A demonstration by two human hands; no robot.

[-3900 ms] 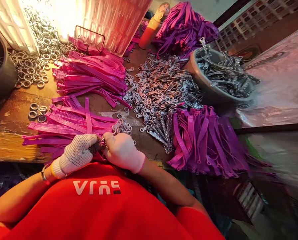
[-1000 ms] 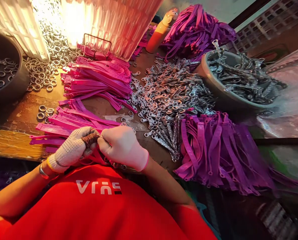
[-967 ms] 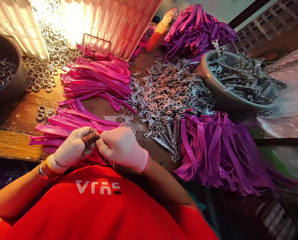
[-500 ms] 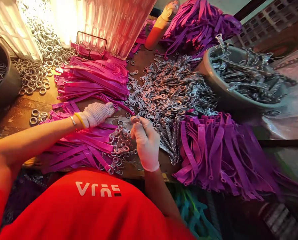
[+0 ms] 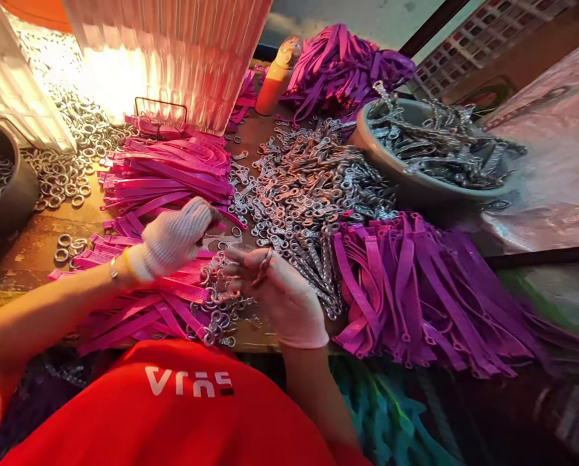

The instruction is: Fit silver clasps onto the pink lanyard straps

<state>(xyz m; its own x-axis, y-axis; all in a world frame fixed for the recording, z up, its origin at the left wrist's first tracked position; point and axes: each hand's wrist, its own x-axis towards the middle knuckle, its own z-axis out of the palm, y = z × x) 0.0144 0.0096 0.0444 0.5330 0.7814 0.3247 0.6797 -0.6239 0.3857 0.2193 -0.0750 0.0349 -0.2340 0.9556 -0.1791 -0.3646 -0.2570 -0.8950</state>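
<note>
I see my right hand (image 5: 282, 294) pinching a metal clasp (image 5: 265, 262) in closed fingers; my left hand (image 5: 175, 236) curls above the pink straps (image 5: 168, 171), its grip unclear through blur.

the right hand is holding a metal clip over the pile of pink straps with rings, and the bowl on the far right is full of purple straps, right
Not quite. The head view shows the bowl on the far right filled with metal clips, not purple straps; the purple straps lie on the table in front of it. The right hand does hold a metal clip over the pink straps with rings.
</note>
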